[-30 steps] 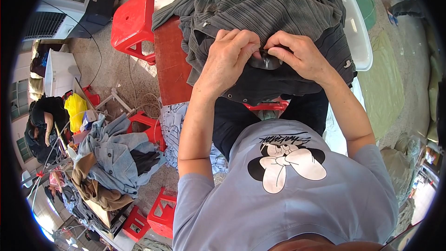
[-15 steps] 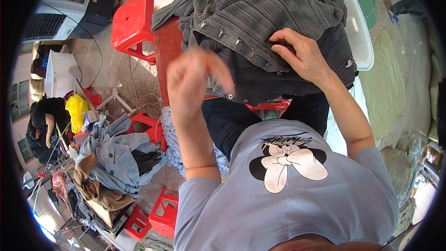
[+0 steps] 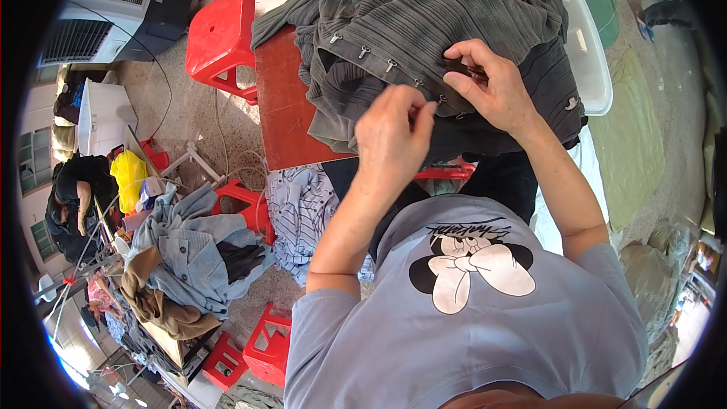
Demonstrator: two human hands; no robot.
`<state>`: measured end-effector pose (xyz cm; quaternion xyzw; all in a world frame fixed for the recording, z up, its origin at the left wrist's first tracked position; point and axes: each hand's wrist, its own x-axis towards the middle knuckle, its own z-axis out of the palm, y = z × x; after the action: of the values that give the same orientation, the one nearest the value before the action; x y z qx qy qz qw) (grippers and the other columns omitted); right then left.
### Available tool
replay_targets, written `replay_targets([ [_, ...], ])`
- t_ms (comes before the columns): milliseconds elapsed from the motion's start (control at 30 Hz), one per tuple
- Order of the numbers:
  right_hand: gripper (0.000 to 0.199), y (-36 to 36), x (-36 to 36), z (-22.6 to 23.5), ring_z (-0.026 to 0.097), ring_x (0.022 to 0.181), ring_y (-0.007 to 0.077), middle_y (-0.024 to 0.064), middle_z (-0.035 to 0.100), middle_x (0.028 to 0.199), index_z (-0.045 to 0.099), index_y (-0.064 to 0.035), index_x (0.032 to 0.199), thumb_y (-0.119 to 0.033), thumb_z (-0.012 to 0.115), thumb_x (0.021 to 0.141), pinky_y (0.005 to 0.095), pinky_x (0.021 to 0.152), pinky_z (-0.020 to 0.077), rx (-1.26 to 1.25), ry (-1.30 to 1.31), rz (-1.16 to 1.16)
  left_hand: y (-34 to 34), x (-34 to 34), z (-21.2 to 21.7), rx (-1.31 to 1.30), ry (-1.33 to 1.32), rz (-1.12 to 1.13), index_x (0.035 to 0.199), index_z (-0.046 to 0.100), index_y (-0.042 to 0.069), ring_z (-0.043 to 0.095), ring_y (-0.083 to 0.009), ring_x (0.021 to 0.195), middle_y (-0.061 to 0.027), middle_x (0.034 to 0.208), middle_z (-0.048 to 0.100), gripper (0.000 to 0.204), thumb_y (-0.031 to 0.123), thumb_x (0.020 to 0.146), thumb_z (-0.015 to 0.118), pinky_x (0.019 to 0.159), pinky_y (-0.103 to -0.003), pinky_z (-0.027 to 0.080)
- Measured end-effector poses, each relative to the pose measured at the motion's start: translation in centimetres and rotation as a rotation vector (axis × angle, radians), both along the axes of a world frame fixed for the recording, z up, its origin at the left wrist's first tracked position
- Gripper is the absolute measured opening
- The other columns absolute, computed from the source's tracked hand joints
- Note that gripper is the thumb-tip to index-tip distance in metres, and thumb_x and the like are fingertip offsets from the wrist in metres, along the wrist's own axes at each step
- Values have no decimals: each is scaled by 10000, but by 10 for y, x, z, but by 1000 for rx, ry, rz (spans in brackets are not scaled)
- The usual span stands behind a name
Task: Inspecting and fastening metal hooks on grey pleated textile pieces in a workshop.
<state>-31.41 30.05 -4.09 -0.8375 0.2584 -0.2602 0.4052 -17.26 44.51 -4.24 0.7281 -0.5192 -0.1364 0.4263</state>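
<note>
Fingers: the right hand (image 3: pixel 492 91) pinches a fold of the dark grey ribbed garment (image 3: pixel 424 23), thumb and forefinger closed on the cloth beside a row of small metal fasteners (image 3: pixel 386 66). The left hand (image 3: pixel 394 136) is raised just above the garment's near edge, fingertips bunched against the thumb; whether anything small is held between them cannot be told.

Garment: lies heaped on the red-brown table (image 3: pixel 284 106), its near hem hanging over the table edge toward the person.

Hidden or unclear: the garment's far side runs out of the picture at the top. What lies under the right fingertips is a dark patch, too small to make out. A white plastic tub (image 3: pixel 587 45) shows only as a rim at the right, mostly covered by the cloth. The table's right part is buried under the garment.

Surroundings: a red plastic stool (image 3: pixel 219 38) stands left of the table; a pile of mixed clothes (image 3: pixel 182 257) lies on the floor lower left; another person (image 3: pixel 76 197) sits at the far left, bent over.

Change: a second ago both hands were pressed together on the garment. Half a second ago the left hand was lifted well clear and blurred. It has now come back toward the cloth, while the right hand has stayed on the same fold.
</note>
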Motion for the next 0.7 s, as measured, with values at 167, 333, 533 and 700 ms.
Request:
replay_targets([
  [167, 315, 11, 20, 4, 699, 697, 190, 51, 707, 837, 665, -84, 1044, -294, 796, 850, 316, 620, 543, -235, -23, -102, 5, -7, -8, -117, 552, 274, 1067, 573, -44, 638, -121, 671, -94, 830, 682, 189, 85, 973, 674, 596, -224, 505],
  [333, 140, 13, 40, -6, 681, 648, 199, 58, 688, 771, 669, -70, 946, -135, 753, 855, 317, 579, 518, -289, -8, -50, -7, 11, -11, -7, 699, 257, 1037, 600, -12, 595, -97, 612, -52, 796, 660, 178, 154, 999, 650, 532, -211, 468],
  [533, 117, 3, 26, -7, 572, 659, 72, 17, 654, 746, 659, -27, 944, -125, 720, 929, 254, 607, 466, 107, -153, -158, -8, 11, -14, -462, 1325, 141, 902, 561, 73, 619, -113, 772, -37, 881, 657, 99, 73, 985, 615, 733, -283, 530],
  [700, 121, 0, 19, 8, 553, 653, 71, 5, 631, 730, 654, -32, 959, -140, 708, 947, 250, 603, 461, -5, -181, -255, 2, 14, -14, -458, 1396, 146, 910, 579, 81, 619, -108, 789, -12, 883, 654, 84, 70, 970, 638, 730, -264, 506],
])
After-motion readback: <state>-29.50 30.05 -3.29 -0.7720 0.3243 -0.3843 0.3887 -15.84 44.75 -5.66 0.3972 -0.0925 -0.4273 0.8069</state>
